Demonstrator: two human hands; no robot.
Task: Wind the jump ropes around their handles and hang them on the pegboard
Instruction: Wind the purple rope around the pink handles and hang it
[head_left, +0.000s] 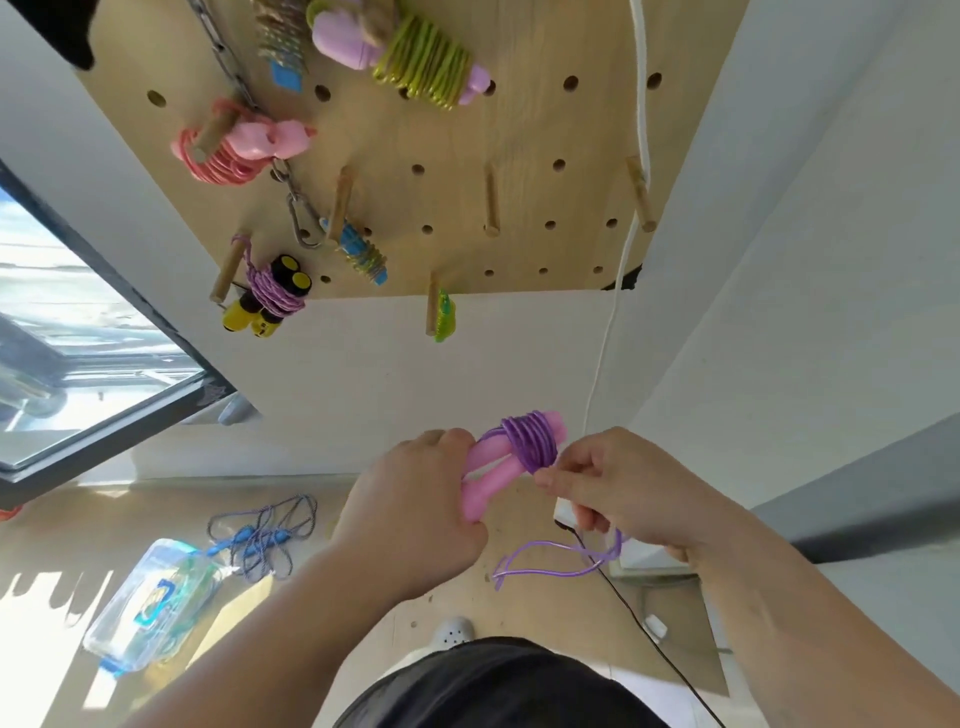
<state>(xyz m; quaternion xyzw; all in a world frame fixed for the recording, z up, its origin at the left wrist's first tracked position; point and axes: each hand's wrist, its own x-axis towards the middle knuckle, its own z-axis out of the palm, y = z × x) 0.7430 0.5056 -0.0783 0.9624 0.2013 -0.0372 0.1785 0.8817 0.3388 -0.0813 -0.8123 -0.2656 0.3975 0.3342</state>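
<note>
Below the wooden pegboard (519, 130), a person's left hand (415, 514) grips a pair of pink handles (483, 493), fingers curled round them. The right hand (623, 488) pinches the purple rope (532, 441) just beside the coils wound on the handles, and the loose end (617, 543) dangles under that hand. Several wound jump ropes (223, 156) hang on pegs above. On the floor lie a blue rope (265, 535) and a clear case (150, 608), its blue label too blurred to read.
</note>
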